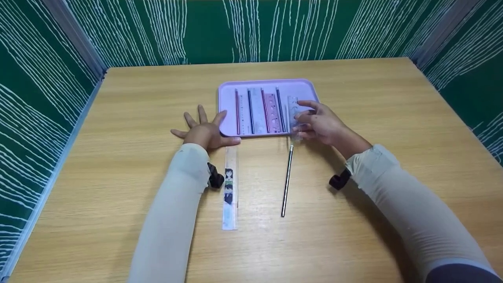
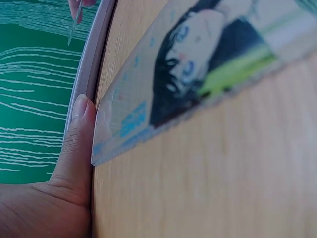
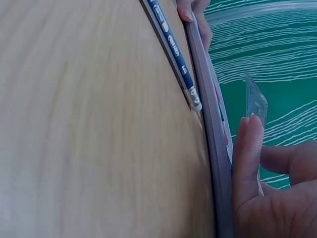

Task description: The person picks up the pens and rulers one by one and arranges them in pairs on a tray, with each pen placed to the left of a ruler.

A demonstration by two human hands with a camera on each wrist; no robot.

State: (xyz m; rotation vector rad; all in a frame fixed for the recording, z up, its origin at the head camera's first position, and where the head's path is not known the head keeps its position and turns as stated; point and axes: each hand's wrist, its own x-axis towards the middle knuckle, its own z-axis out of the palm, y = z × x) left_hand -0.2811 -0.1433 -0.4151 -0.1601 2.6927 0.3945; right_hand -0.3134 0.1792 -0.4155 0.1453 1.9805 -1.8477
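Note:
My left hand [image 1: 204, 133] lies with its fingers spread at the near left corner of a lilac tray [image 1: 228, 88]. Its thumb [image 2: 79, 124] rests along the tray's near edge in the left wrist view. Over the tray's right part, my right hand [image 1: 324, 124] pinches a clear ruler [image 3: 256, 101] between thumb and fingers. Inside the tray, several pencils [image 1: 264, 104] and rulers [image 1: 257, 114] lie side by side, alternating. The held ruler overlaps the rightmost of them in the head view.
A clear ruler with cartoon figures [image 1: 229, 188] lies on the wooden table [image 1: 157, 94], its far end by my left thumb. A dark pencil [image 1: 287, 181] lies right of it, eraser end toward the tray. Green walls [image 1: 208, 35] with white streaks border the table.

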